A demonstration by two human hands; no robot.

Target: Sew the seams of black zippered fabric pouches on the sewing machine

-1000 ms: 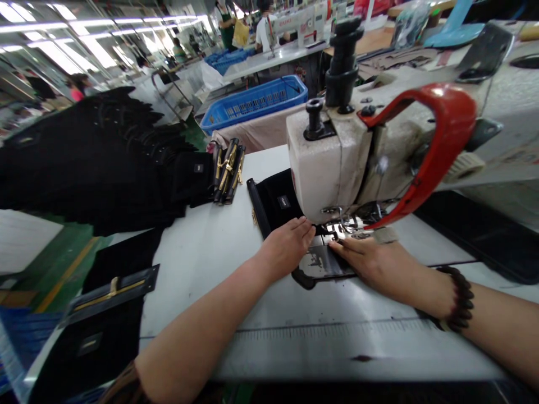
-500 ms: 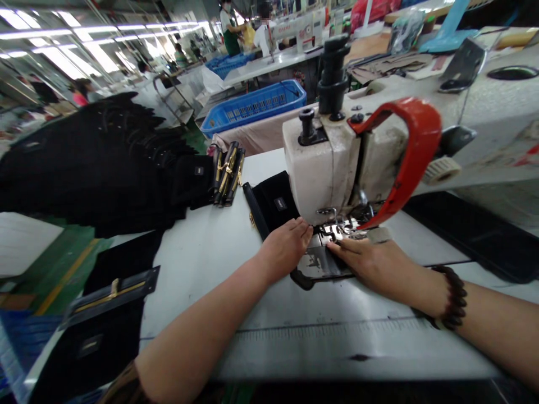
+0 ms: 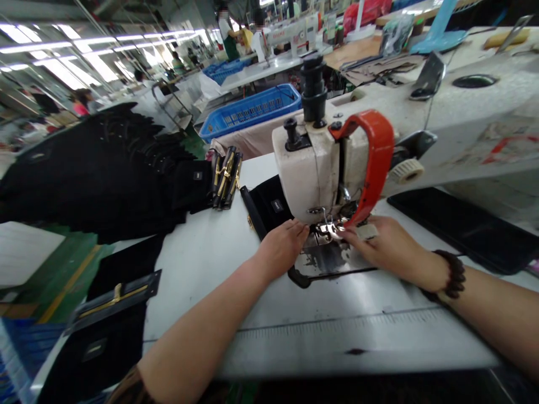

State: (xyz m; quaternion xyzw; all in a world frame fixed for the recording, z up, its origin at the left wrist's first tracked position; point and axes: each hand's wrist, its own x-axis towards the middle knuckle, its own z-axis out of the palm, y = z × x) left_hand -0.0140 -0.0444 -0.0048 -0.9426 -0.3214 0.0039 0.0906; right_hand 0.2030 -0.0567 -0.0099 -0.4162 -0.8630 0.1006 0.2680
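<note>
The left hand [image 3: 283,246] lies flat, fingers together, pressing on the black fabric piece [image 3: 269,203] just left of the sewing machine [image 3: 320,168] head. The piece runs back under the head toward the presser foot [image 3: 327,229]. The right hand [image 3: 385,247] reaches in from the other side, fingertips pinched close at the foot — what they grip, I cannot tell. A stack of black pieces [image 3: 96,163] sits well apart on the white table [image 3: 210,252], beyond it a blue basket [image 3: 252,108].
</note>
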